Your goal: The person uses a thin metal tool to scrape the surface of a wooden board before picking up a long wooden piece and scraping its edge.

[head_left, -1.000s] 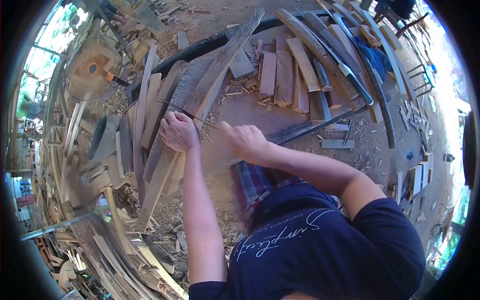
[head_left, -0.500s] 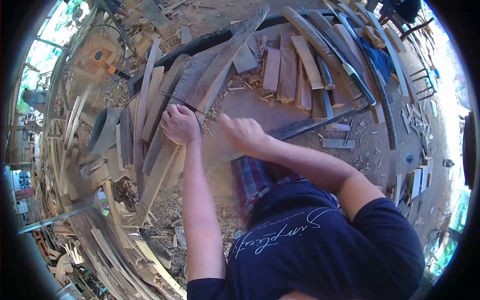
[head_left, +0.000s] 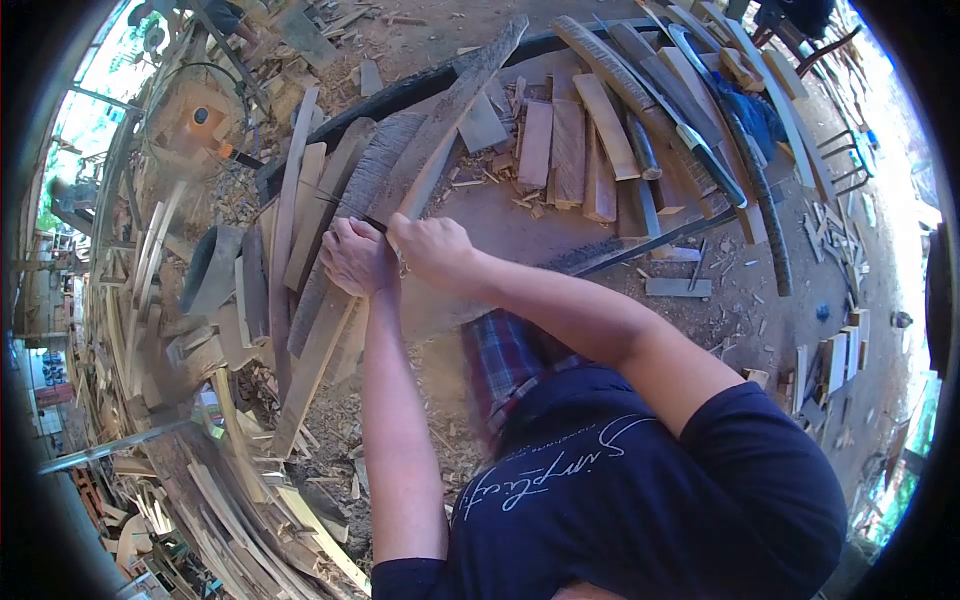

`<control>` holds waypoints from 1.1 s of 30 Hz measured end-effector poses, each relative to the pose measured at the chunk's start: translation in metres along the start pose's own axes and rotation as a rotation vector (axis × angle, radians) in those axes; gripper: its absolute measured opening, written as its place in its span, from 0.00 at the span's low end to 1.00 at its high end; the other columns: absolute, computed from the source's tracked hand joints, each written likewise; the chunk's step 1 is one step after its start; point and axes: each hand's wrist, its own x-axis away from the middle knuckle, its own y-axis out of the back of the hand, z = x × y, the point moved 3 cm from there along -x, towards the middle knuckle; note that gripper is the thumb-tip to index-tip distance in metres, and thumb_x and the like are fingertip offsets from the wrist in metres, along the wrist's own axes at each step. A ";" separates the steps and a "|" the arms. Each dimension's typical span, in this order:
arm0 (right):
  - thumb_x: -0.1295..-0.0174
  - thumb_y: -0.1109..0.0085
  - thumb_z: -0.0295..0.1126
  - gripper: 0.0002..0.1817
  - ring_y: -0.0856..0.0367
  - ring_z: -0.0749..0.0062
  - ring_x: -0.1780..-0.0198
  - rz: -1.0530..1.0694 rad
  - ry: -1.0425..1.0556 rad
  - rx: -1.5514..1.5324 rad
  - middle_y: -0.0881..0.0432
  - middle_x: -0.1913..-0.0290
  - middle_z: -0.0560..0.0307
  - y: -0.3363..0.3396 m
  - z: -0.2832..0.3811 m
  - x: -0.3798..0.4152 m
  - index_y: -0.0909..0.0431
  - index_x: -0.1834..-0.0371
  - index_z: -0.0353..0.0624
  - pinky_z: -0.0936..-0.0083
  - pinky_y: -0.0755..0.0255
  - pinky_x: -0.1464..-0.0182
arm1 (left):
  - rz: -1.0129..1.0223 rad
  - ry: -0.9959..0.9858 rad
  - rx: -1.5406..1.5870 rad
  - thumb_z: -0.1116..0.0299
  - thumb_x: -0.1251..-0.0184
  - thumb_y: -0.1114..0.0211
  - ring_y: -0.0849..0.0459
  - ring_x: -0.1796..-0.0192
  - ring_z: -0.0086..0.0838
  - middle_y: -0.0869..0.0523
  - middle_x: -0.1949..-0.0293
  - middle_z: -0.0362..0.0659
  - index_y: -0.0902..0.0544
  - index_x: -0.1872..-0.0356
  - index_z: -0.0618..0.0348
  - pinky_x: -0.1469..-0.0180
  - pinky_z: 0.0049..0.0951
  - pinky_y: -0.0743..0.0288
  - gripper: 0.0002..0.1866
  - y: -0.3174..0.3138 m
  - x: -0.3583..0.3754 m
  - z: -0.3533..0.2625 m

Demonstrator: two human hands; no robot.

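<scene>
My left hand (head_left: 357, 256) has its fingers curled over a long wooden plank (head_left: 318, 378) that slants away from me. My right hand (head_left: 432, 248) is closed around the near end of a thin dark tool (head_left: 352, 212), maybe a saw or file; its kind is too small to tell. The tool lies across the wood just beyond my left knuckles, its far end poking out to the left. Both hands are close together. A rough-surfaced curved beam (head_left: 378, 165) lies beside the plank, partly under my left hand.
Several short wooden blocks (head_left: 567, 150) lie ahead in a dark-edged frame. A handsaw (head_left: 712, 160) rests on long curved pieces at the right. Stacked strips (head_left: 205, 490) fill the lower left. An orange-handled tool (head_left: 238, 155) is at the upper left. Shavings cover the ground.
My right hand has moved left, close to my left hand, pushing the tool further across the wood. My left hand has stayed nearly in place.
</scene>
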 end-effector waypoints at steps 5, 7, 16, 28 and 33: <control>0.37 0.48 0.30 0.08 0.13 0.52 0.63 -0.055 0.035 0.003 0.15 0.69 0.42 0.004 -0.014 0.036 0.31 0.58 0.39 0.60 0.20 0.63 | -0.004 0.024 0.015 0.58 0.31 0.49 0.19 0.56 0.48 0.18 0.60 0.49 0.20 0.65 0.54 0.53 0.49 0.26 0.13 0.002 -0.001 -0.003; 0.36 0.49 0.30 0.09 0.13 0.51 0.63 0.040 -0.067 -0.010 0.15 0.69 0.43 0.004 -0.024 0.067 0.30 0.56 0.39 0.60 0.20 0.63 | 0.028 0.044 0.016 0.59 0.31 0.49 0.19 0.55 0.48 0.18 0.59 0.49 0.20 0.65 0.55 0.53 0.49 0.26 0.13 -0.002 -0.001 -0.001; 0.37 0.50 0.29 0.08 0.14 0.49 0.66 -0.122 0.061 -0.018 0.16 0.71 0.42 -0.003 -0.009 0.017 0.32 0.57 0.41 0.57 0.21 0.65 | -0.013 -0.003 0.016 0.59 0.31 0.50 0.19 0.55 0.49 0.18 0.58 0.50 0.20 0.64 0.56 0.53 0.49 0.26 0.14 0.000 0.000 -0.001; 0.37 0.49 0.28 0.09 0.15 0.48 0.66 -0.154 0.067 -0.081 0.17 0.72 0.43 -0.009 -0.008 0.017 0.35 0.56 0.42 0.56 0.23 0.64 | 0.061 0.034 0.015 0.60 0.32 0.50 0.19 0.53 0.50 0.18 0.57 0.51 0.20 0.61 0.57 0.50 0.50 0.27 0.13 0.002 -0.002 -0.003; 0.30 0.52 0.37 0.11 0.17 0.45 0.70 -0.126 0.039 -0.038 0.19 0.75 0.44 -0.021 -0.060 0.111 0.37 0.57 0.42 0.52 0.27 0.70 | 0.068 0.081 -0.007 0.61 0.31 0.51 0.19 0.51 0.50 0.18 0.54 0.51 0.20 0.59 0.59 0.48 0.49 0.28 0.15 0.001 -0.001 -0.002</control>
